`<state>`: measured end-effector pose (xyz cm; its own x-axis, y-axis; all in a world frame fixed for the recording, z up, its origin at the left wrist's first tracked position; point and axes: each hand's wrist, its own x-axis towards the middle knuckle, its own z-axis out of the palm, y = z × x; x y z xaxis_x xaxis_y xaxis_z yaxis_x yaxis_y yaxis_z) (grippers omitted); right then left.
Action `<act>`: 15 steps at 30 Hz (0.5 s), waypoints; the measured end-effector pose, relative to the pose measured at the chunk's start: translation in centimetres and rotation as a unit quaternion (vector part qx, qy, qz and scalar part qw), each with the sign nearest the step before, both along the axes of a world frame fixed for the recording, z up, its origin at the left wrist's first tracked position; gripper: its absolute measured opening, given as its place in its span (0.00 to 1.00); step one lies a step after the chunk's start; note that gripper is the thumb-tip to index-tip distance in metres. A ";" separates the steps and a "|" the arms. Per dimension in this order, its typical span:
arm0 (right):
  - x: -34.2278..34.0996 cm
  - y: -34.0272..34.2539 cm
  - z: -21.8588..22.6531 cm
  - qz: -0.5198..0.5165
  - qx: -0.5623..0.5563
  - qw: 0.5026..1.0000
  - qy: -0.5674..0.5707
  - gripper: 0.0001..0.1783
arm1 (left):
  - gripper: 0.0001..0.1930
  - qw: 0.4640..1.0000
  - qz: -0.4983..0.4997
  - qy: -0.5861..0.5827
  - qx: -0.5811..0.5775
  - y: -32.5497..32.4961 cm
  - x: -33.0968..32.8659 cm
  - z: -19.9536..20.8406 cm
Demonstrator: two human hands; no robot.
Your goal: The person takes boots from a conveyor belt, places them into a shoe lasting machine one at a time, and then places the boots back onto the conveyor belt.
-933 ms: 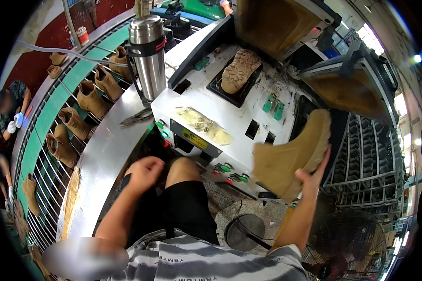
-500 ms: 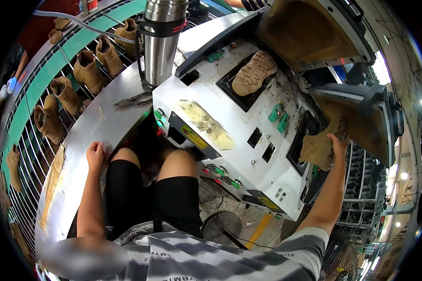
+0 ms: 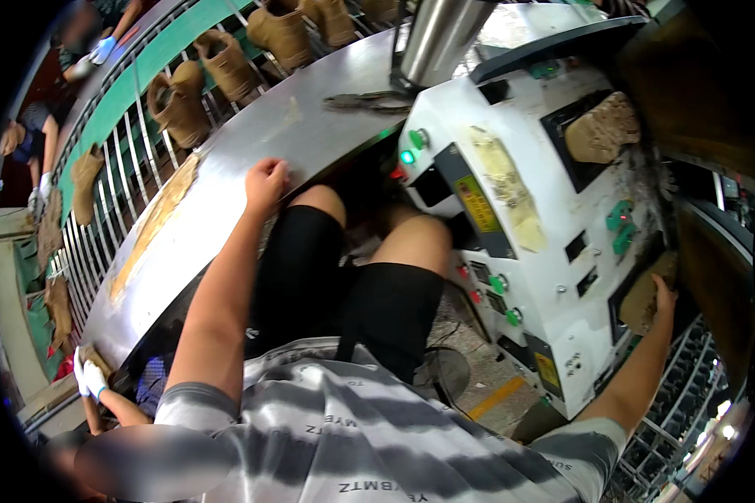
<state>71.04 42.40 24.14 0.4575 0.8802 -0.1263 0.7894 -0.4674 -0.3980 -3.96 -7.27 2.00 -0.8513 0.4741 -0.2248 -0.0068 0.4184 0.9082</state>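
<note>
My right hand grips a tan shoe low over the right-hand black recess of a white press machine. The shoe is partly hidden by the hand and the dark edge of the view. My left hand is curled closed at the edge of a curved metal table, with nothing visible in it. On the machine's other black pad lies a second tan shoe, its lugged sole facing up.
Pliers and a steel flask are on the table by the machine. Several tan shoes stand on a wire rack beyond it. Raised dark covers stand at the right. Co-workers' gloved hands show at the left.
The view has turned, so the machine now sits farther right. My right hand has lowered the tan shoe to the right-hand recess. My left hand stays closed at the table edge.
</note>
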 end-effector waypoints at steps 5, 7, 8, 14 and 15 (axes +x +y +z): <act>-3.1 -4.3 -0.3 0.038 0.023 0.999 -0.014 0.49 | 0.08 0.999 -0.005 -0.036 0.034 0.1 0.5 1.1; -3.8 -7.3 -0.3 0.089 0.025 0.995 -0.044 0.49 | 0.08 0.998 -0.004 -0.053 0.043 0.6 0.4 1.1; -3.4 -7.7 -0.5 0.107 0.020 0.993 -0.036 0.49 | 0.08 0.997 -0.002 -0.058 0.044 0.8 0.4 0.9; -3.4 -8.8 2.5 0.144 0.002 0.989 -0.022 0.45 | 0.09 0.991 -0.125 -0.034 -0.016 5.0 5.2 1.5; -3.7 -9.6 1.7 0.143 0.024 0.985 -0.094 0.44 | 0.07 0.984 -0.165 -0.060 0.021 5.7 7.0 1.7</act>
